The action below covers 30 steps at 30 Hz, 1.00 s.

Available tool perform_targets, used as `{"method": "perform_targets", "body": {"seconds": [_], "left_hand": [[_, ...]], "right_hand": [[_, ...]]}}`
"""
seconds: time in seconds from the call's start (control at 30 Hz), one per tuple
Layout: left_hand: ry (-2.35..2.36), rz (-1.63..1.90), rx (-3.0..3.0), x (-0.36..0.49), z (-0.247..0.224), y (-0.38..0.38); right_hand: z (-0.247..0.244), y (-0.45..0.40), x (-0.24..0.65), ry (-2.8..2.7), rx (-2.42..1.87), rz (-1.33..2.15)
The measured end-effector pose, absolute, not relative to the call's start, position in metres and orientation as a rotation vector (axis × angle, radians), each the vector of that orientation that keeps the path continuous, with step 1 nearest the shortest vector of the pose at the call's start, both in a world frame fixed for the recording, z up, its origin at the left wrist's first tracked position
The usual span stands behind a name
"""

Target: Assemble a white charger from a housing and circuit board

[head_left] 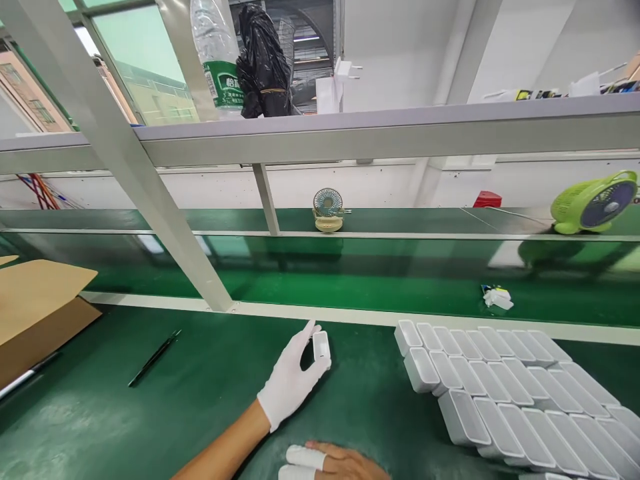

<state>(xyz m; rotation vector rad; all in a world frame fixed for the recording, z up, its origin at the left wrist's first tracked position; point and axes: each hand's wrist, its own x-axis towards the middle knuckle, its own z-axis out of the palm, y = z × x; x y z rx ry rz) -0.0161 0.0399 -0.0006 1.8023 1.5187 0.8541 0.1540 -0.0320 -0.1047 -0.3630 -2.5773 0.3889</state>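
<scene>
My left hand (293,377), in a white glove, grips a small white plastic box (321,346) between thumb and fingers, just above or on the green tabletop (210,373). My right hand (337,463) lies low at the bottom edge, partly cut off. White covers sit on some of its fingers, which stretch out flat near the tabletop with nothing seen in them. To the right stand rows of open white plastic boxes (465,415), set close together.
A black pen (155,358) lies at the left, near an open cardboard box (47,313). Behind a pale rail runs a green belt (360,280) with a small crumpled packet (497,297). A small fan (328,208) and a green fan (593,203) stand farther back. A slanted post (150,193) rises at left.
</scene>
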Motion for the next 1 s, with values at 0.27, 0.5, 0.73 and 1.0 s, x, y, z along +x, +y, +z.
{"method": "perform_targets", "body": {"seconds": [0.27, 0.5, 0.73, 1.0], "left_hand": [[1.374, 0.904, 1.907, -0.015, 0.003, 0.043], [1.35, 0.887, 1.881, -0.017, 0.009, 0.044], [1.373, 0.829, 1.935, -0.014, 0.012, 0.037], [1.508, 0.721, 1.929, -0.011, 0.005, 0.033]], "right_hand": [[-0.08, -0.032, 0.157, -2.55, -0.329, 0.474], [-0.053, -0.036, 0.156, -2.483, -0.349, 0.385], [-0.067, -0.039, 0.156, -2.563, -0.341, 0.464], [-0.056, -0.038, 0.159, -2.57, -0.333, 0.55]]}}
